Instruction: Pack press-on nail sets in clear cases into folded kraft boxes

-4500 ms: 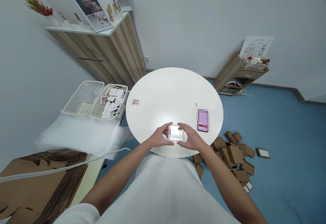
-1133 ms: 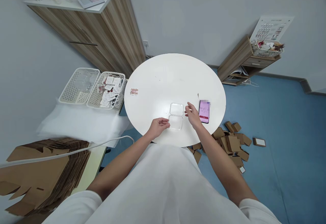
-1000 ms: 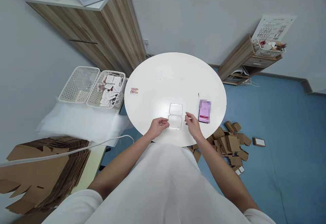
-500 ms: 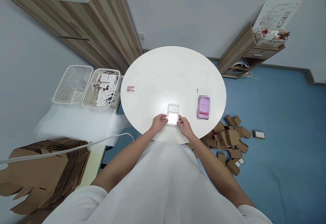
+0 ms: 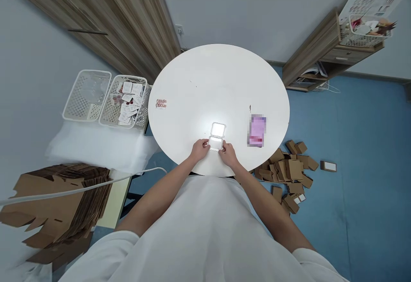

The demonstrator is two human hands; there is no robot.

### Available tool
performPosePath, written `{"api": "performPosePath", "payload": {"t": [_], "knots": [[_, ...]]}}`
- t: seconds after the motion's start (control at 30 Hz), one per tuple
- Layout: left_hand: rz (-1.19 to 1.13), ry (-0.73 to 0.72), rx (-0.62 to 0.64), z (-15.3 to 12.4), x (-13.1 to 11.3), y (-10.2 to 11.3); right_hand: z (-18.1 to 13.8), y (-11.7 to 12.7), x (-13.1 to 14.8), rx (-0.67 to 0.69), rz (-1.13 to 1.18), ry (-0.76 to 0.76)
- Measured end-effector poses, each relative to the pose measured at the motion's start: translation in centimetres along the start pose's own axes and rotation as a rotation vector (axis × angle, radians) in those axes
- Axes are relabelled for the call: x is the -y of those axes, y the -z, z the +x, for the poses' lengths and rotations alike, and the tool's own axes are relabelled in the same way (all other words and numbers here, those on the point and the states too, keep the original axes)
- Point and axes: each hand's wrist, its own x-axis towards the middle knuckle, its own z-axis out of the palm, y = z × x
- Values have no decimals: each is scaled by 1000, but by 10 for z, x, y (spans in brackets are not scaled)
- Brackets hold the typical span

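Observation:
A small clear plastic box (image 5: 215,143) lies opened out at the near side of the white round table (image 5: 218,72), its hinged lid away from me and bright with glare. My left hand (image 5: 200,149) pinches the near half at its left edge, thumb and fingers together. At the right edge of the same half, my right hand (image 5: 228,153) grips it with curled fingers. I see nothing inside the box. To the left on the table is a small sheet of reddish, nail-like pieces (image 5: 161,104). A pixelated purple rectangle (image 5: 257,130) lies to the right.
Two white baskets stand left: one (image 5: 69,102) with clear plastic, one (image 5: 104,113) with cards and packets. White foam sheets (image 5: 99,143) and flattened cardboard (image 5: 54,196) lie nearer, crossed by a white cable (image 5: 135,174). Small brown boxes (image 5: 293,169) are heaped on the floor at right.
The view has shifted a little. The glare has passed from the box's near half to its far half. Both hands still hold the near half.

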Motion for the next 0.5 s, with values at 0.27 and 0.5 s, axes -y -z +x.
{"api": "performPosePath", "payload": {"t": [0.27,0.5], "knots": [[-42,59,-55,-10,-2,-2,-4,0,-12,27,64,20],[77,13,-56,-21,4,10,-11,7,-15,1,104,42]]}}
